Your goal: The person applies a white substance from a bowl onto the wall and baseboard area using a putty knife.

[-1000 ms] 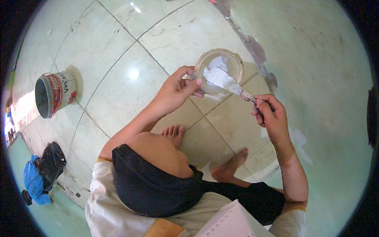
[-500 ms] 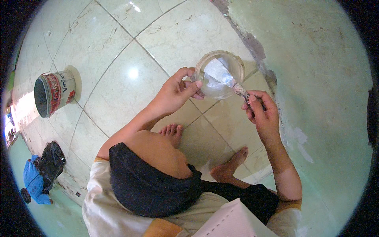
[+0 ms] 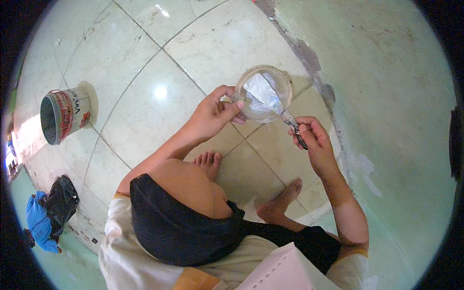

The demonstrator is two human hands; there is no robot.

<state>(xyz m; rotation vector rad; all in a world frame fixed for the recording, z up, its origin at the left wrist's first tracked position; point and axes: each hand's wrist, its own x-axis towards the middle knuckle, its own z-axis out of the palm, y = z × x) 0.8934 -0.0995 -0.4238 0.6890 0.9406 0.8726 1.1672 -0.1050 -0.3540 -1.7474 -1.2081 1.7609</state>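
My left hand [image 3: 223, 107] grips the left side of a round, see-through plastic tub [image 3: 288, 83], thumb at the near rim and fingers around the outside. Whitish paste [image 3: 256, 104] lies inside the tub. In my right hand [image 3: 313, 139], closed around its dark, paste-stained handle, is a putty knife [image 3: 265, 94]. Its broad blade is coated white and lies over the tub's opening, pointing to the far left. How deep the blade reaches into the tub, I cannot tell.
A paint bucket [image 3: 72, 113] stands on the tiled floor [image 3: 140, 92] at the left. Nearer lie a black plastic bag [image 3: 64, 198] and a blue cloth [image 3: 38, 220]. The green wall [image 3: 386, 87] rises at the right, patched with white. My bare feet [image 3: 282, 200] are below the tub.
The putty knife has turned in my right hand, showing more of its white-coated blade and its handle. My right hand has moved slightly left and nearer; the tub shifted slightly left.
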